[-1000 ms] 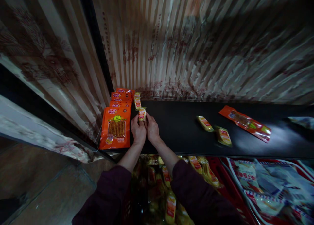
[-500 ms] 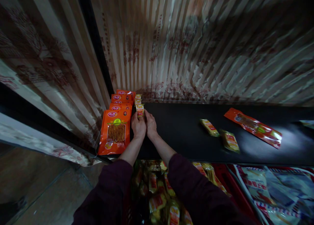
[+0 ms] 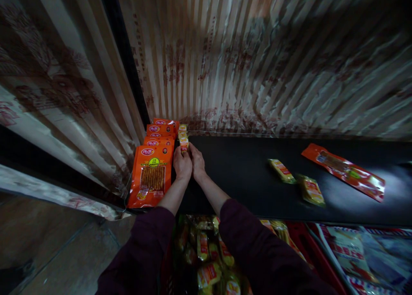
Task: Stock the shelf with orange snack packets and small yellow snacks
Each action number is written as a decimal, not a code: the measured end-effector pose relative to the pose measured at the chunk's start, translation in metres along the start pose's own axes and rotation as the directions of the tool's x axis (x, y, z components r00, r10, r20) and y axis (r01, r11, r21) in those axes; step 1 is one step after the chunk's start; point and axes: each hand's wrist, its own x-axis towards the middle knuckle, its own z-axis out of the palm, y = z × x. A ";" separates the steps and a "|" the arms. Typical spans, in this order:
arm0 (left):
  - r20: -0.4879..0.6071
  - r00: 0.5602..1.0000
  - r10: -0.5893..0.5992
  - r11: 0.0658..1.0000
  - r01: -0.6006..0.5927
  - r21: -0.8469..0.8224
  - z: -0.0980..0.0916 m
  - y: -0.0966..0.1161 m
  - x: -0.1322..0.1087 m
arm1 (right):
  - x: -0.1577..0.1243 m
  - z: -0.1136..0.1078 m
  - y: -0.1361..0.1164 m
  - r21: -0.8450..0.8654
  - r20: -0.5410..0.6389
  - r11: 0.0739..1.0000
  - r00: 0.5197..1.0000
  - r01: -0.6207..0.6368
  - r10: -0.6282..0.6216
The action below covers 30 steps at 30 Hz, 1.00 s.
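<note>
My left hand (image 3: 182,164) and my right hand (image 3: 197,161) are side by side on the black shelf (image 3: 244,179), fingers pinched on a small yellow snack packet (image 3: 184,143). That packet stands at the front of a short row of like packets (image 3: 182,130) running back to the wall. Just left of the row lies a stack of orange snack bags (image 3: 152,170), overlapping like tiles.
Two loose yellow packets (image 3: 282,170) (image 3: 310,190) and one long orange bag (image 3: 346,171) lie on the shelf at the right. Below the shelf edge a red basket (image 3: 309,256) holds several yellow packets (image 3: 206,260). A striped papered wall (image 3: 257,59) backs the shelf.
Both hands have pushed the small packet further back toward the row behind it. The view has shifted slightly left and down.
</note>
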 end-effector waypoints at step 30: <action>-0.030 0.998 -0.050 0.999 0.050 0.012 0.005 0.002 0.003 | 0.004 0.005 0.004 -0.040 0.044 0.999 0.999 0.011 -0.009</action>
